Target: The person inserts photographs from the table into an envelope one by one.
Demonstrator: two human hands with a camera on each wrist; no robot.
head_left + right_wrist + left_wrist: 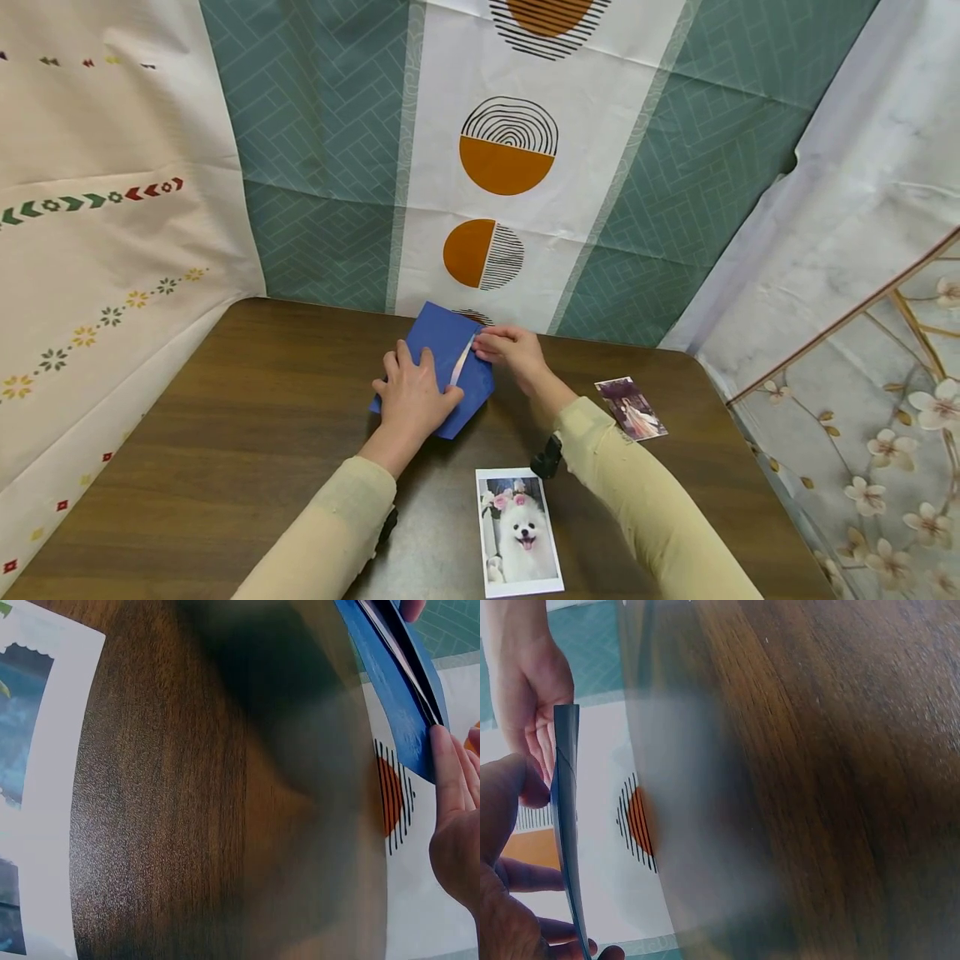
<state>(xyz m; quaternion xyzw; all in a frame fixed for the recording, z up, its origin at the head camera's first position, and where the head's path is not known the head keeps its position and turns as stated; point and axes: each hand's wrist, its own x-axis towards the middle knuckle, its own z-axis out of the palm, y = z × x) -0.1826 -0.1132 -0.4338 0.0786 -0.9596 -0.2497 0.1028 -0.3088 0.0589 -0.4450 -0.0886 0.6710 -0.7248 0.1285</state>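
Observation:
A blue envelope [442,333] is held up over the far part of the table, seen edge-on in the left wrist view. Spread across its near face, my left hand [415,398] grips it at the left side, thumb at the opening and some fingertips reaching the edge. My right hand [516,354] pinches the envelope's upper right edge, by the flap. Between flap and body the slot gapes, showing a narrow pale strip [461,362]; what it is I cannot tell. In the right wrist view, the right fingertips [442,742] lie at the end of this slot.
A white-bordered photo of a white fluffy dog [525,533] lies on the brown wooden table [225,450] nearer me. Farther right lies a smaller purple-toned photo [632,408]. Patterned cloth [322,150] hangs behind the table's far edge, with more at both sides.

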